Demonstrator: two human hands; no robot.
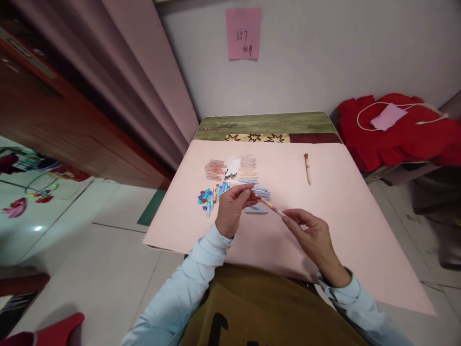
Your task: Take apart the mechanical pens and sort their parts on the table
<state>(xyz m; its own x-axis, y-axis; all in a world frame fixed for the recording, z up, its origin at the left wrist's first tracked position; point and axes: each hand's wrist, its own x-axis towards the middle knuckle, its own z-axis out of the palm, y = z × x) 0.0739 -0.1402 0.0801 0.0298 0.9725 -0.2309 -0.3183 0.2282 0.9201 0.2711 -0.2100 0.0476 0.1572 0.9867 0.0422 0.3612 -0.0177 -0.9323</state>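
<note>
A slim pen (267, 203) is held up over the pink sheet (360, 230), gripped at both ends — the left hand (232, 209) is closed on the upper end with thumb and fingertips, the right hand (309, 235) is pinched on the lower tip. It is kept slanted between the two hands and lifted clear of the paper, seemingly so that both ends can be worked at once; whether the parts are being pushed together or pulled apart cannot be told.

Just beyond the left hand, small parts are laid out in sorted groups: blue caps (206, 197) in a loose pile nearest the sheet's left edge, blue barrels (257, 191) side by side, copper-coloured pieces (215, 169) in a tidy row, refills (232, 169) beside them with their dark tips together, and pale barrels (248, 168) stacked in line. The grouping looks meant to keep each kind within easy reach.

One pen (307, 168) lies alone, well apart to the right — set aside from the loose parts, judging by its place. Past the table edge a red cloth (396, 134) is heaped.
</note>
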